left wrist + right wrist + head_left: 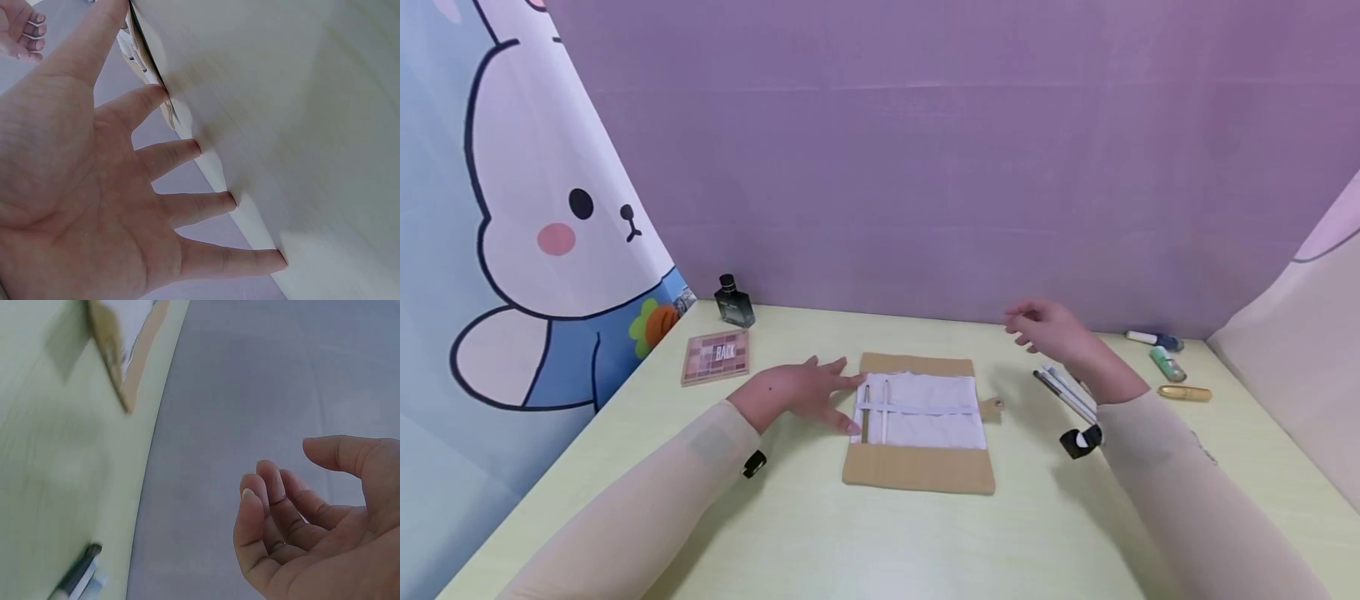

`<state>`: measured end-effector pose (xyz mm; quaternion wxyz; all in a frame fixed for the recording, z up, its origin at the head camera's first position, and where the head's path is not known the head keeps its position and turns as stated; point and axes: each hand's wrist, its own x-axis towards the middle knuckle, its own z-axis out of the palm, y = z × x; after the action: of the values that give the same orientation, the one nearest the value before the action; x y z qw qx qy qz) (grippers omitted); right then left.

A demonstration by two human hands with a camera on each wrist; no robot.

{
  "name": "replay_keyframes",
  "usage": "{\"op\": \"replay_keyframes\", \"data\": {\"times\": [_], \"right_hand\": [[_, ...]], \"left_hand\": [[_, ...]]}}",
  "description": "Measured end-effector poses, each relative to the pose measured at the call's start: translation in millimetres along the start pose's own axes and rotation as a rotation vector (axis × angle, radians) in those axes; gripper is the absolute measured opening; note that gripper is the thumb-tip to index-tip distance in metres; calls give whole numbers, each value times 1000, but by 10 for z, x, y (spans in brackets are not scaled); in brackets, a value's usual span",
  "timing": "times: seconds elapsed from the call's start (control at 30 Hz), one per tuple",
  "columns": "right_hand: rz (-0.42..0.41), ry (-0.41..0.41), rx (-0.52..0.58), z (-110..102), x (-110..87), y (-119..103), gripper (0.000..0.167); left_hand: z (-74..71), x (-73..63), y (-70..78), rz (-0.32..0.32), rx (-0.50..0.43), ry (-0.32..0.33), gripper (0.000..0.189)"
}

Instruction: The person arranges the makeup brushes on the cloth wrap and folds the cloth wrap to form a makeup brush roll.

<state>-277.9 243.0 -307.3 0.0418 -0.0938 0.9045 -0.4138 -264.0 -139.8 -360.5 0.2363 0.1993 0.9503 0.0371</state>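
A tan roll-up case (917, 468) lies unfolded on the table, its white lining crossed by a pale strap. Two slim sticks are tucked under that strap at the left: a brownish one (866, 425) and a white one (884, 425). My left hand (805, 390) has its fingers spread, with thumb and index finger at the case's left edge and the other fingertips on the table in the left wrist view (94, 187). Raised over the table's right side, my right hand (1048, 329) is loosely curled and holds nothing. Below it lie several slim pen-like sticks (1066, 393), partly hidden by the forearm.
At the back left stand a dark bottle (734, 307) and a flat palette (715, 358) marked "BACK". On the far right lie a blue bottle with a white cap (1157, 341), a green tube (1167, 364) and a gold tube (1184, 392). A purple cloth (925, 167) hangs behind the table.
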Motion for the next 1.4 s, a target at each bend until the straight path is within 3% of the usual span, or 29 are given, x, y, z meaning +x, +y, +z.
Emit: {"op": "replay_keyframes", "data": {"times": [0.33,0.67,0.97,1.2,1.4], "right_hand": [[29,-9,-32,-113,-110,244,45],[129,-87,-103,-163,-202,546,53],[186,-127,-226,-123,-266,653,45],[188,-113,-312,-114,-278,713,42],[117,-124,-356,-93,-291,776,33]], "left_hand": [[-8,-4,2,3,9,1,102],[-29,-20,25,5,3,1,101],[-35,-33,25,-6,-3,-3,101],[-20,-28,18,-5,-8,-4,101],[-16,-27,15,-8,-5,-2,102]]}}
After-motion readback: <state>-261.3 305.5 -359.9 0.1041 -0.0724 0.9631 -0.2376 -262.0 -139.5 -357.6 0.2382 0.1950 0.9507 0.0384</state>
